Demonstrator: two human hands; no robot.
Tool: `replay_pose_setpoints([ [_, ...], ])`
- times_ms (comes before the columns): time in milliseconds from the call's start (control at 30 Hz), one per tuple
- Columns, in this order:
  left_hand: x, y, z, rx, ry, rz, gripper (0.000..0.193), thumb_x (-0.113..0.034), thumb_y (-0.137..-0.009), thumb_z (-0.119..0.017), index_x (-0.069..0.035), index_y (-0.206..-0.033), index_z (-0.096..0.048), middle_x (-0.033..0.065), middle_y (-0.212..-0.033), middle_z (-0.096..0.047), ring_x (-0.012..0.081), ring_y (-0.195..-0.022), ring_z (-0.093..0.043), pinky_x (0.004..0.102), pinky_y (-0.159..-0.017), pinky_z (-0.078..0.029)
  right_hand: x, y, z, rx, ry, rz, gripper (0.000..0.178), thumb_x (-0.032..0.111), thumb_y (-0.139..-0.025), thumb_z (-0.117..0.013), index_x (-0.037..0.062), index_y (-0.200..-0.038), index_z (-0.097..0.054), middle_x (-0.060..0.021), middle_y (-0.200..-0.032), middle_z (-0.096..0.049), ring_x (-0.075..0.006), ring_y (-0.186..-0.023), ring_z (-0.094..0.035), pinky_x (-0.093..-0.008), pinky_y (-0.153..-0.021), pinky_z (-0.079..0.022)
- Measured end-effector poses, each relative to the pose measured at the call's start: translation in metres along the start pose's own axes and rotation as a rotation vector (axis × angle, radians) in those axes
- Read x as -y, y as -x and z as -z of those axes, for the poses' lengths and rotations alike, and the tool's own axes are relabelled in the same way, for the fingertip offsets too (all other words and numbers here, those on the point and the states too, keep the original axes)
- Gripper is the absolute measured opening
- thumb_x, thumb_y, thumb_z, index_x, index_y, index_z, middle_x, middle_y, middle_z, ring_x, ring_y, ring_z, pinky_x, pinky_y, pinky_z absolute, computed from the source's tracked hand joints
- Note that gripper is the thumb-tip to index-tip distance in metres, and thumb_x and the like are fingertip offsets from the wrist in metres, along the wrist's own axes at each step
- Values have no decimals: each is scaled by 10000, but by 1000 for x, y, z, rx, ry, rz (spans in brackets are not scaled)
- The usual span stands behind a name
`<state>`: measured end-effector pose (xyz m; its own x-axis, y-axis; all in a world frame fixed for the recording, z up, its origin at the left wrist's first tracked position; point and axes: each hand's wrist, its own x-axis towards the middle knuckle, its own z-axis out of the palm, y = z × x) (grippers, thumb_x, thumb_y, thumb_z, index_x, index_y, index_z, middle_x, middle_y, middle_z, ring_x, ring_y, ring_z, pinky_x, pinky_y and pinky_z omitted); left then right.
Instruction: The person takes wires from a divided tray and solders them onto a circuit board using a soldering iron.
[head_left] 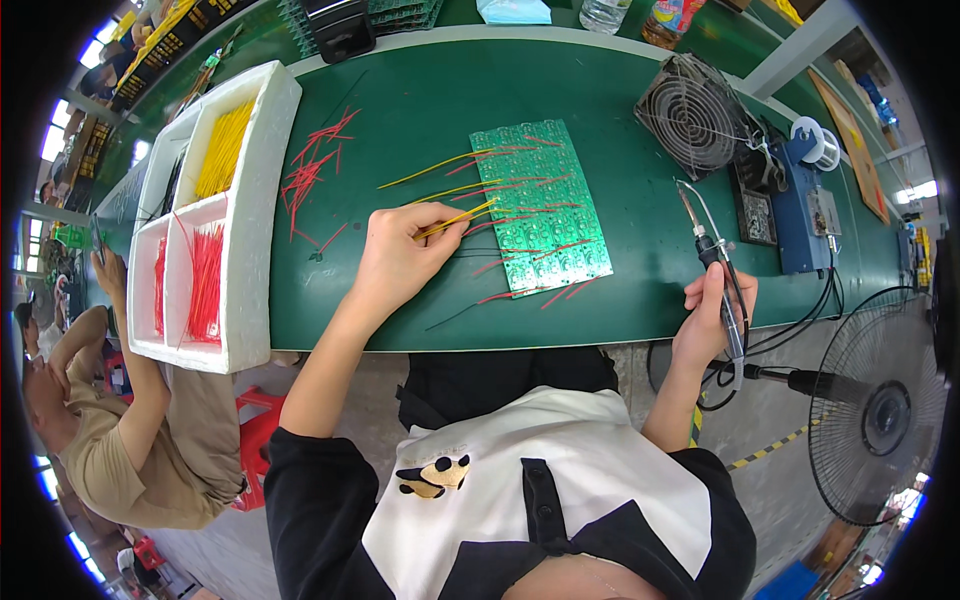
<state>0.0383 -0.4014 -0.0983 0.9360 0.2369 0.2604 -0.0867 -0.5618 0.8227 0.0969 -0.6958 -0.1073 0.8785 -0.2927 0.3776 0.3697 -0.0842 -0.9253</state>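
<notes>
My left hand (pixel 405 250) is closed in a pinch on yellow wires (pixel 455 218), at the left edge of a green circuit board panel (pixel 555 185). Red, yellow and black wires stick out from the panel toward the left, and several short red ones lie across it. To the right, apart from the panel, my right hand (pixel 712 310) is wrapped round a soldering iron (pixel 708 245). Its tip points up and away from me, with a thin curved metal tube beside it. Whether the pinched wire ends touch the board I cannot tell.
A white foam box (pixel 258 200) with yellow, red and black wires stands at left; loose red wires (pixel 312 175) lie beside it. At right are a small fan (pixel 690 115), a blue soldering station (pixel 800 200), a solder spool (pixel 815 145) and cables. A co-worker (pixel 130 430) sits at left.
</notes>
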Motion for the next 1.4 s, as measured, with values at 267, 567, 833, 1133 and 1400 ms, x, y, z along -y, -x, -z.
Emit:
replay_pose_setpoints([
  [267,-2,-2,3,9,-5,39,92,-37,-747,-640,27,-814,-648,57,-595,-588,33,-499,-439,200,-449,-355,-1,-3,1,-3,-94,-33,144,85,-817,-600,15,-844,-477,-60,-586,-525,-78,-464,-470,-179,-431,-360],
  [567,4,-5,9,-14,53,87,113,-40,-786,-604,28,-868,-642,53,-657,-599,53,-547,-488,194,-500,-391,-1,-1,3,-21,-124,-18,151,84,-821,-594,12,-840,-463,-82,-595,-548,-99,-465,-489,-190,-442,-389],
  [833,-17,13,24,-229,-5,55,187,-140,-900,-478,-8,-975,-586,-14,-645,-447,60,-570,-344,207,-496,-295,-4,-1,2,-19,-68,3,159,82,-823,-596,5,-858,-462,-92,-612,-566,-112,-470,-513,-202,-455,-417],
  [1133,-18,33,16,-184,343,43,79,-74,-858,-526,-3,-875,-496,-9,-624,-473,20,-544,-382,180,-452,-275,-2,1,3,-8,-92,1,164,64,-817,-599,-2,-875,-461,-108,-653,-576,-120,-498,-530,-211,-471,-435],
  [1400,-27,18,-4,-194,-338,-353,60,-79,-699,-680,-82,-735,-633,9,-644,-547,146,-476,-496,252,-421,-374,14,32,-3,207,-191,-112,148,49,-823,-574,-10,-895,-459,-104,-632,-562,-107,-501,-529,-204,-471,-427],
])
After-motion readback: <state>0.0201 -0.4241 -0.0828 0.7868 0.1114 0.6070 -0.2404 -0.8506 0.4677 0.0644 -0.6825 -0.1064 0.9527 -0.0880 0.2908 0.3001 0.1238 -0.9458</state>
